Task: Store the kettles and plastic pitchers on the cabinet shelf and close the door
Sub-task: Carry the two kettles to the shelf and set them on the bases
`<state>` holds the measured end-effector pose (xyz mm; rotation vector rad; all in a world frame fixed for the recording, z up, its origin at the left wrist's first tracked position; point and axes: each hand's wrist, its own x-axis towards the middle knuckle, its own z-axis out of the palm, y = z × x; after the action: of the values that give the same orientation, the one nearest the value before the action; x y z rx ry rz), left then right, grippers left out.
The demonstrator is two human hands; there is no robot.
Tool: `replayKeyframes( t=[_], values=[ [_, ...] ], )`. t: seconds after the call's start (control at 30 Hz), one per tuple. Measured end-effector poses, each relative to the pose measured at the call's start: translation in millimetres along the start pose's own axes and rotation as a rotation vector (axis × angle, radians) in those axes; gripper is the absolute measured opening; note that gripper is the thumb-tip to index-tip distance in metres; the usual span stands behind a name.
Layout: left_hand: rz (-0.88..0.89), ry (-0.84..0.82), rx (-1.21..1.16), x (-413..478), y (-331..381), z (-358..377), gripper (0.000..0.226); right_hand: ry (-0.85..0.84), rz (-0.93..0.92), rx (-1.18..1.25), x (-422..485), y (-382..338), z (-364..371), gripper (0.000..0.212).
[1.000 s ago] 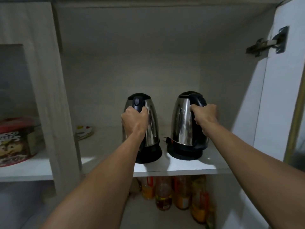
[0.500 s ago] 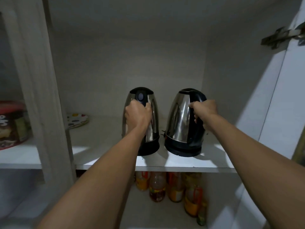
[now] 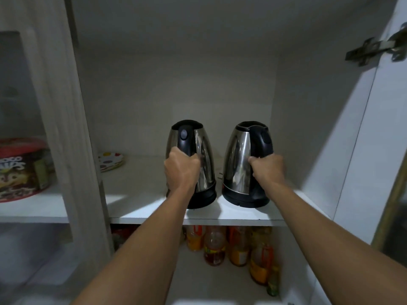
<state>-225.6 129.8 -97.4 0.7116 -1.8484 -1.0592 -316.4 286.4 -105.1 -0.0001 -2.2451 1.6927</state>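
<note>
Two steel kettles with black lids, handles and bases stand upright side by side on the white cabinet shelf point(image 3: 141, 194). My left hand point(image 3: 181, 170) is wrapped around the black handle of the left kettle point(image 3: 203, 159). My right hand point(image 3: 267, 170) grips the black handle of the right kettle point(image 3: 239, 159). Both bases rest on the shelf near its front edge. The cabinet door point(image 3: 378, 133) hangs open at the right, with its hinge point(image 3: 374, 48) at the top. No plastic pitchers are in sight.
A spotted plate point(image 3: 111, 161) lies at the shelf's back left. A wooden upright point(image 3: 72, 128) divides off the left compartment, where a round red-lidded tin point(image 3: 21, 170) stands. Several bottles point(image 3: 237, 245) fill the shelf below.
Both hands have slid lower on the kettle handles. The right kettle has turned so its handle faces more to the right, and both kettles sit a little further back on the shelf.
</note>
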Motion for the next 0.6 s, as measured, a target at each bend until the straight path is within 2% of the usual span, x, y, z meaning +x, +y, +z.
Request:
replayKeyframes(
  t=[0.1,0.17,0.27,0.43,0.6],
  values=[
    [0.007,0.033,-0.021,-17,-30,12,0.039,0.016,0.065,-0.03,-27,43,7,0.045],
    [-0.047,-0.011,-0.056,-22,-49,19,0.044,0.074,0.111,-0.06,-35,61,15,0.053],
    [-0.088,-0.131,-0.105,-23,-80,27,0.047,0.136,0.134,-0.056,-32,66,26,0.048],
    [-0.064,-0.199,-0.146,5,-97,46,0.047,0.202,0.096,-0.06,-17,75,45,0.043],
    [-0.042,-0.181,-0.195,37,-100,75,0.038,0.232,0.071,-0.038,12,78,71,0.038]
  ],
)
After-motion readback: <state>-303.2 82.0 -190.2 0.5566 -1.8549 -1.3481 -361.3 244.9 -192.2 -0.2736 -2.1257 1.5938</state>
